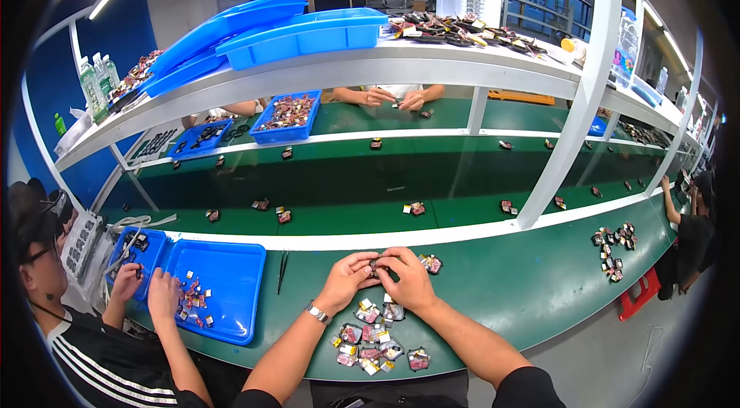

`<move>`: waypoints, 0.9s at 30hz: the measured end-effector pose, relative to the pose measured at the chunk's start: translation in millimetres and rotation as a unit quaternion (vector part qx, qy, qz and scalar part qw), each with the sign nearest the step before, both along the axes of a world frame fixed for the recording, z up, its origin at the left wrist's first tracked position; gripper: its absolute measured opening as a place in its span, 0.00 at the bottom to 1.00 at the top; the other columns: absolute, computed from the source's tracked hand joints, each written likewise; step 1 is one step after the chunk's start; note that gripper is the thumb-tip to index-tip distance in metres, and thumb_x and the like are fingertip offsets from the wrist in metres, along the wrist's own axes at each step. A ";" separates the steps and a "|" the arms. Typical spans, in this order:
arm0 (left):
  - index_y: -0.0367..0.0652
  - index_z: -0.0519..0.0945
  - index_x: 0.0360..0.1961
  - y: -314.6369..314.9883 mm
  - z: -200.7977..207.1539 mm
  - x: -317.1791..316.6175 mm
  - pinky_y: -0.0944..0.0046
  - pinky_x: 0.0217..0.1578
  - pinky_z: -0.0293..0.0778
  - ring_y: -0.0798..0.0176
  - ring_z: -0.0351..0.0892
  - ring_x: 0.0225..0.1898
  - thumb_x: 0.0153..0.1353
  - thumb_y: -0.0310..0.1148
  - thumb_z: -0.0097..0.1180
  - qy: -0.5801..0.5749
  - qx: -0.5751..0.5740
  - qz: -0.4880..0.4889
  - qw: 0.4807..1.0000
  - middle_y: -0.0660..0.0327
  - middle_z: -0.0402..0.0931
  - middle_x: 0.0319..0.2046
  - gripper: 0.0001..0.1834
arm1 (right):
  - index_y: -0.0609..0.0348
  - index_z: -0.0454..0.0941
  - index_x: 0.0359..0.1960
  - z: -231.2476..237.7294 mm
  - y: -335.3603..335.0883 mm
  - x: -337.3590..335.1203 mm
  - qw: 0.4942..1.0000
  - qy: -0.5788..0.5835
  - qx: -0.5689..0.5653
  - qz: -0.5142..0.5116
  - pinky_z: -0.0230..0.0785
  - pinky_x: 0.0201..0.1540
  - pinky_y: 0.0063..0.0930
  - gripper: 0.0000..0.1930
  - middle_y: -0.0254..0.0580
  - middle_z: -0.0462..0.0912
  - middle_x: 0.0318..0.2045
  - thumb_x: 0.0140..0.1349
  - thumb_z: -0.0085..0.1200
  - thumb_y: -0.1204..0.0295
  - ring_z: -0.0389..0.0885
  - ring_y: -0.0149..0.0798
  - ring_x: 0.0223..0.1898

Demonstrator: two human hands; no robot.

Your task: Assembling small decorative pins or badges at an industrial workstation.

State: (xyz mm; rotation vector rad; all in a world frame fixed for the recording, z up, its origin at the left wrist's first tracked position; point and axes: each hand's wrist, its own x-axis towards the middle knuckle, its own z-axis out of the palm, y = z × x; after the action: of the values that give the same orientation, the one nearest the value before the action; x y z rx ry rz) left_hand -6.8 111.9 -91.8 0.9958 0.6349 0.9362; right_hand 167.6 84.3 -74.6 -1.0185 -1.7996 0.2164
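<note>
Both my hands meet over the green bench (493, 300), fingers closed round a small dark electronic module (375, 268). My left hand (347, 281), with a metal watch at its wrist, grips one side, while my right hand (408, 278) pinches the other; fingers cover most of the piece. Between my forearms lies a pile of similar modules (370, 335) with black frames, reddish boards and silver or yellow-white parts. Another module (432, 263) rests just beyond my right hand. A pair of dark tweezers (282, 272) lies on the bench to the left.
At left a co-worker's hands (163, 296) work by a blue tray (258, 284) of small parts. Ahead, a green conveyor belt (331, 177) carries scattered modules below a white shelf (432, 57) with blue bins (308, 38). More modules (614, 242) lie at far right, near a red stool (640, 296).
</note>
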 end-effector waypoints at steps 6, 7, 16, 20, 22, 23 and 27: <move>0.31 0.69 0.57 -0.2 2.4 0.6 0.61 0.52 0.79 0.61 0.78 0.51 0.68 0.21 0.44 0.003 -0.009 -0.009 1.000 0.53 0.75 0.51 0.16 | 0.60 0.80 0.36 -4.9 -1.3 -1.5 1.000 0.003 -0.009 -0.009 0.75 0.42 0.34 0.10 0.41 0.77 0.39 0.50 0.63 0.78 0.80 0.43 0.39; 0.31 0.69 0.57 0.3 2.4 0.5 0.61 0.52 0.79 0.61 0.78 0.51 0.68 0.21 0.44 0.001 -0.008 -0.010 1.000 0.53 0.75 0.51 0.16 | 0.60 0.80 0.36 -5.1 -1.3 -2.1 1.000 0.002 -0.009 -0.010 0.75 0.42 0.34 0.10 0.41 0.77 0.39 0.50 0.63 0.78 0.80 0.43 0.39; 0.34 0.71 0.55 1.0 0.0 1.8 0.62 0.48 0.81 0.63 0.79 0.48 0.67 0.24 0.49 -0.004 -0.024 0.000 1.000 0.55 0.77 0.48 0.15 | 0.62 0.81 0.35 -8.8 -1.3 -5.8 0.999 0.004 0.025 -0.044 0.76 0.37 0.30 0.10 0.42 0.78 0.38 0.49 0.65 0.78 0.82 0.41 0.36; 0.34 0.72 0.53 0.8 -4.9 3.0 0.63 0.45 0.81 0.65 0.80 0.46 0.67 0.26 0.51 0.020 0.001 0.018 1.000 0.57 0.78 0.46 0.14 | 0.62 0.80 0.33 -4.4 -4.5 -9.4 0.998 -0.013 0.039 -0.051 0.76 0.37 0.32 0.10 0.43 0.78 0.37 0.48 0.64 0.78 0.80 0.43 0.35; 0.35 0.73 0.52 1.0 -8.3 4.2 0.64 0.44 0.81 0.66 0.80 0.44 0.67 0.26 0.51 0.026 0.009 0.027 0.999 0.57 0.78 0.45 0.14 | 0.62 0.79 0.33 -2.6 -4.7 -9.8 0.997 -0.015 0.038 -0.060 0.76 0.37 0.32 0.10 0.43 0.78 0.36 0.48 0.64 0.78 0.80 0.44 0.35; 0.35 0.73 0.52 0.9 -9.2 5.1 0.66 0.42 0.81 0.67 0.80 0.43 0.67 0.26 0.51 0.034 0.015 0.041 0.998 0.58 0.79 0.44 0.14 | 0.63 0.79 0.33 -2.0 -4.2 -9.0 0.998 -0.010 0.040 -0.048 0.76 0.37 0.31 0.09 0.43 0.78 0.36 0.49 0.64 0.79 0.80 0.42 0.35; 0.37 0.75 0.50 1.4 -14.4 7.4 0.71 0.37 0.79 0.70 0.80 0.40 0.67 0.27 0.52 0.084 0.038 0.064 0.994 0.61 0.80 0.42 0.12 | 0.64 0.79 0.34 -10.8 -1.3 -8.2 0.994 0.101 -0.048 -0.012 0.76 0.33 0.26 0.07 0.43 0.78 0.35 0.52 0.61 0.80 0.81 0.36 0.31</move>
State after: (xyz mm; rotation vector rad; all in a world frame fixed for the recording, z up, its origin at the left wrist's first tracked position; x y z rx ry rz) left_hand 0.6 113.3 -106.2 1.1190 0.8172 1.0022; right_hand 159.4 83.0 -85.4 -1.0476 -1.6053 0.3812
